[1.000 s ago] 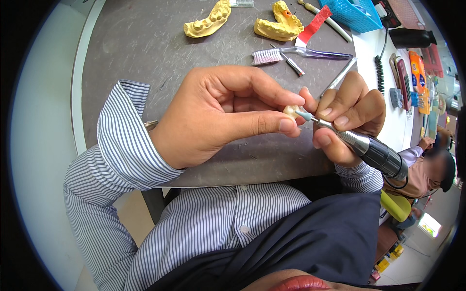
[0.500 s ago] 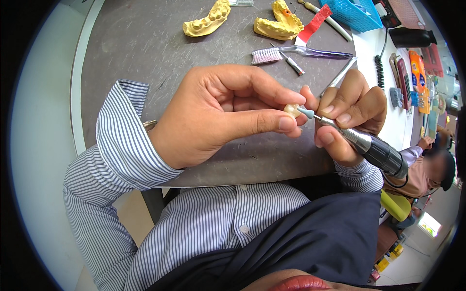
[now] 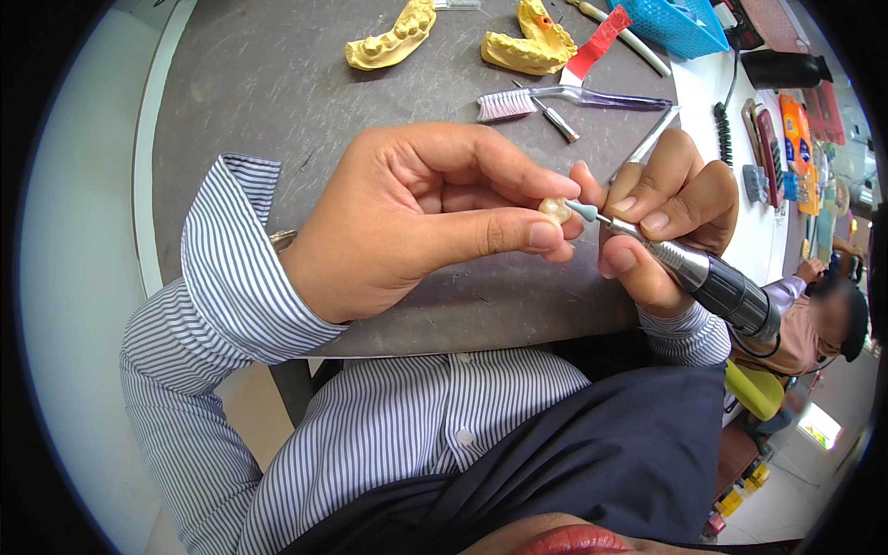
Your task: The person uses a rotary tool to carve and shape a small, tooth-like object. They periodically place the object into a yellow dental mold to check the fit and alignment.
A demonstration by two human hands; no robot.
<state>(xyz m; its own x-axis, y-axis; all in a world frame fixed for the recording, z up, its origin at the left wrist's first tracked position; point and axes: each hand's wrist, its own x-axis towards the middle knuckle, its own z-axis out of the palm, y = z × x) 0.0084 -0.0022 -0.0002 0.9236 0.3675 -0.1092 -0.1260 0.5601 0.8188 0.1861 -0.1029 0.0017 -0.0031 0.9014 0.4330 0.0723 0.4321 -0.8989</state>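
A small ivory-coloured dental crown is pinched between the thumb and forefinger of my left hand. My right hand grips a dental handpiece, black at the back with a silver nose, in a pen-like hold. From its nose sticks a pale blue-grey polishing tip, which meets the crown's right side or lies very close to it. Fingers of both hands come together around the crown and hide part of it.
Beyond my hands lie a toothbrush, a slim metal instrument, a red strip and two yellow dental casts, one left, one right. A blue basket stands at the far right. Another person sits off to the right.
The crown has turned slightly between my left fingers, showing more of its surface. Both hands keep nearly the same place, and the handpiece has barely shifted.
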